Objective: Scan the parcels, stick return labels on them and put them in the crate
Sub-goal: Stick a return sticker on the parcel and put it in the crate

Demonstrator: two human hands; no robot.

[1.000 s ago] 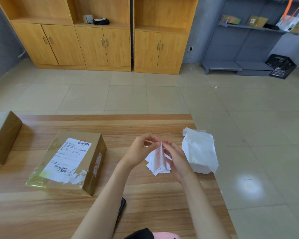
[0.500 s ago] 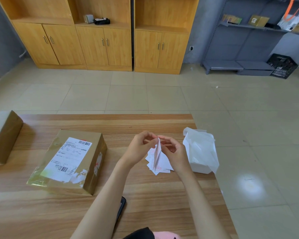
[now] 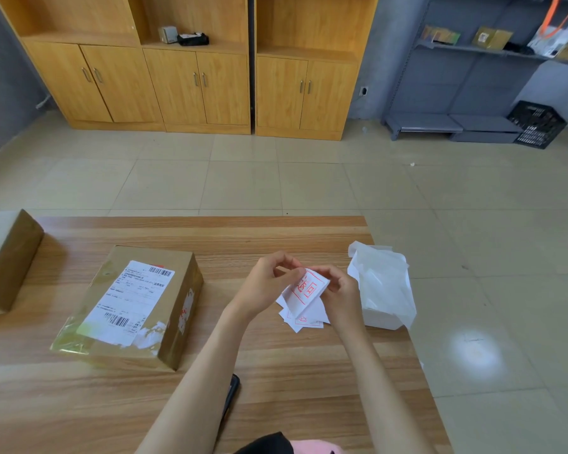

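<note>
The person's left hand (image 3: 265, 285) and right hand (image 3: 341, 291) each pinched a red-printed return label (image 3: 310, 287) between thumb and fingertips. They held it just above the loose pile of labels (image 3: 304, 319) on the wooden table (image 3: 276, 362). The likeliest trouble lay in the peeling. The thin sticker could curl and stick to itself or to a finger, or tear at a corner if the backing were pulled too sharply. Whether the backing was parting could not be told. A creased label might then sit crooked on the box.

The parcel (image 3: 174, 309) lay flat on the table well to the left of both hands, nearer the left one and touched by neither, with its shipping label (image 3: 128, 299) facing up. The black crate (image 3: 536, 124) stood far off on the floor beside the grey shelving (image 3: 479, 51), well apart from the table.
</note>
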